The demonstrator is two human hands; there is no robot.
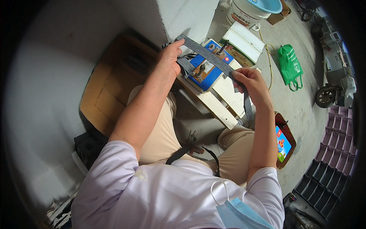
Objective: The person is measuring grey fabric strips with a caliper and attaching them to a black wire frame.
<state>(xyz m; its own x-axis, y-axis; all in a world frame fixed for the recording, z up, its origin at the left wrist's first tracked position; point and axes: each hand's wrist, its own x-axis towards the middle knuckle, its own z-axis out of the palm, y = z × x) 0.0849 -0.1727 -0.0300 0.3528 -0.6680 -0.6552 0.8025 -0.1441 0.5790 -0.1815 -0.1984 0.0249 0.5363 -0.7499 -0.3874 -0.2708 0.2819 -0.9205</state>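
Note:
A dark grey fabric strap (209, 55) is stretched between my two hands above a small blue-topped machine (206, 84). My left hand (169, 56) grips its upper left end, and a bunch of similar dark strips (184, 65) hangs beside that palm. Thumb and fingers of my right hand (253, 84) are closed on the strap farther right, with its loose tail dangling below the hand. The machine has metal fittings and a lit red light on top. It stands on a white wooden bench (213, 108) in front of my knees.
A large cardboard box (93, 100) stands left against the wall. Beyond the bench are a white box (244, 39), a white bucket (238, 15) and a yellow hose (271, 74). Farther right lie a green bag (286, 61) and segmented trays (335, 141). A colourful package (283, 144) sits by my right knee.

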